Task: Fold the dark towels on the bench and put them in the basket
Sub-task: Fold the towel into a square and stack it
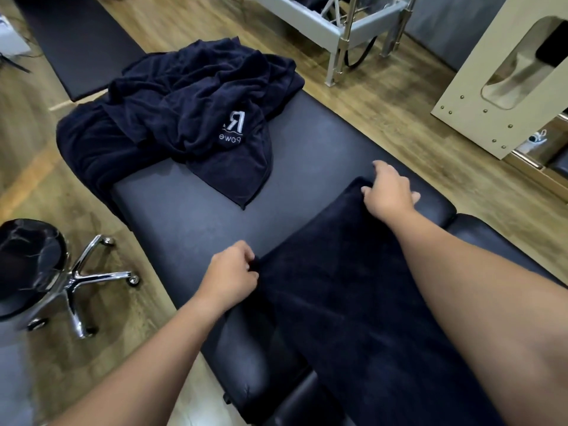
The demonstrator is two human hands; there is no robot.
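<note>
The left hand (229, 273) pinches the near corner of a dark towel (353, 302) spread on the padded surface (199, 216), and the right hand (388, 192) grips its far corner with curled fingers. The towel's lower end runs out of frame. A heap of unfolded towels (184, 109) lies farther along, partly draped over the edge.

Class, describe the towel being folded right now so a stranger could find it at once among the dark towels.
Start at the long padded bench running through the room. At its near end lies a flat towel, the left hand and the right hand each gripping a far corner. Unlike the rumpled pile of towels at the far end, it is smooth and shows no white logo.
</note>
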